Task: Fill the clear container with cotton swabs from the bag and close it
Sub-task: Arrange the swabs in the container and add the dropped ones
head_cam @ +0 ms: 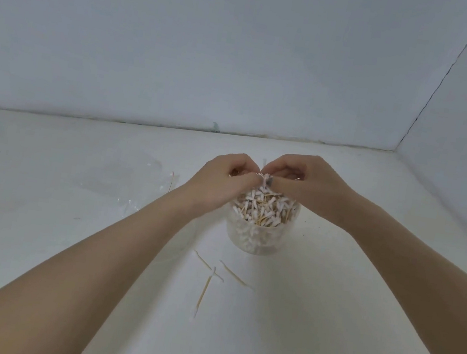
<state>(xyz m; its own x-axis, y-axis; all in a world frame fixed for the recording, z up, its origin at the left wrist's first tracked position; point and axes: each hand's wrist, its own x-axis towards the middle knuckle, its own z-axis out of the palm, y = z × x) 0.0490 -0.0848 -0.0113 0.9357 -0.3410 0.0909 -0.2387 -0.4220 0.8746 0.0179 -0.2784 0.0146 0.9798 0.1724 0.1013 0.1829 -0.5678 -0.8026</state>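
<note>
A clear round container (pixel 256 238) stands on the white table, heaped with cotton swabs (pixel 264 208) above its rim. Just above the heap, my left hand (pixel 222 181) and my right hand (pixel 307 181) meet, fingers curled, and together pinch a small bunch of swabs (pixel 264 175) between their tips. Three loose swabs (pixel 211 279) with wooden sticks lie on the table in front of the container. A crumpled clear plastic bag (pixel 140 181) lies flat to the left. No lid is in sight.
The white table (pixel 325 327) meets a pale wall at the back and another wall on the right, forming a corner at the back right. A small dark speck lies at the far left.
</note>
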